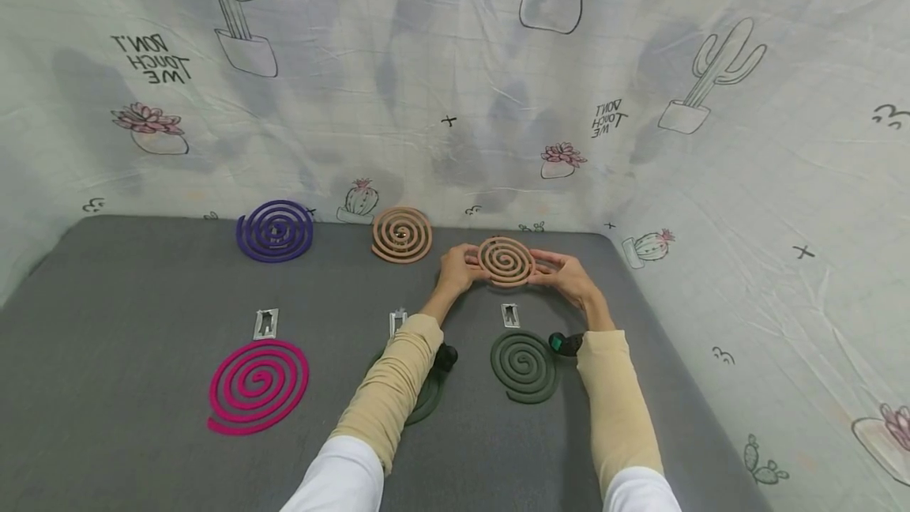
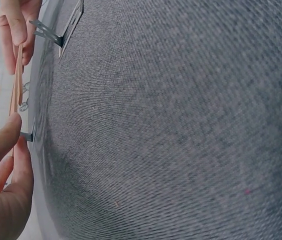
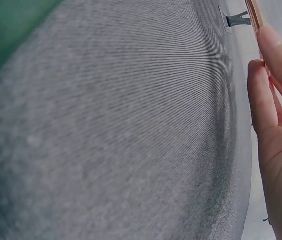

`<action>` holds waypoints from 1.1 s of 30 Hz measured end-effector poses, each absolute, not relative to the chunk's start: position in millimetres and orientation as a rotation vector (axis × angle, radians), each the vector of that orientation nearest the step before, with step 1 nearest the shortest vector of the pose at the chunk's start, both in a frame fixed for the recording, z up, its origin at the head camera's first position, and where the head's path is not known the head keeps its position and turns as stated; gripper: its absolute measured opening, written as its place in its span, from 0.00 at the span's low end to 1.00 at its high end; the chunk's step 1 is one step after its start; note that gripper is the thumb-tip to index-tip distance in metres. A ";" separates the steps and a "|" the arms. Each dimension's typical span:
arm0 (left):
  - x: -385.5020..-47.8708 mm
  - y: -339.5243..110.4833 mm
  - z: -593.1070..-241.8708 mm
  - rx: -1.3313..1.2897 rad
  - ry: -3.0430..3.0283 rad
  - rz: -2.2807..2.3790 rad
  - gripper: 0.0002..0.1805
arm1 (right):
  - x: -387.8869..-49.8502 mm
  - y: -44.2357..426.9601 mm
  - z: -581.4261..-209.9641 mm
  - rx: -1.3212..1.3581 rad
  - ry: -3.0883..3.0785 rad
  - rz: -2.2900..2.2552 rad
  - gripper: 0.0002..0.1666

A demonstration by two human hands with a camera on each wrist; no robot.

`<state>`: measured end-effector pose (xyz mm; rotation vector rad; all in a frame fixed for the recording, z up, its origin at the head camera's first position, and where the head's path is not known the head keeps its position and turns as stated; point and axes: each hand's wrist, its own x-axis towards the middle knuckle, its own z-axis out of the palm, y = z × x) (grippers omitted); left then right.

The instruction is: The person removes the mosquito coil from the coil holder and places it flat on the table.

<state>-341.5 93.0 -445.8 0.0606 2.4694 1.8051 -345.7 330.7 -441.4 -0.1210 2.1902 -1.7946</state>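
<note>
One left hand (image 1: 456, 269) and one right hand (image 1: 571, 276) pinch the tan mosquito coil (image 1: 506, 261) at opposite edges, right of centre, likely for balance; contact with the metal stand (image 3: 239, 20) is unclear.

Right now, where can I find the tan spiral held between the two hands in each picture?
Head: just right of centre, the tan spiral shows its round face between the left hand and right hand.
Left wrist: edge-on near the left edge, between both hands.
Right wrist: edge-on at the top, toward the right; only part shows.
Shared landmark: the right hand, top left in the left wrist picture, right edge in the right wrist picture.
</note>
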 end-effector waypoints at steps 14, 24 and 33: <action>-408.1 108.7 -534.4 0.247 2.694 1.674 0.29 | -339.1 335.5 -442.2 -0.160 2.364 -1.666 0.38; -363.4 100.6 -468.5 0.143 2.584 1.480 0.35 | -334.7 334.4 -443.2 -0.211 2.312 -1.675 0.37; -450.1 124.1 -608.7 0.335 2.830 1.432 0.39 | -335.5 334.7 -444.8 -0.238 2.348 -1.589 0.39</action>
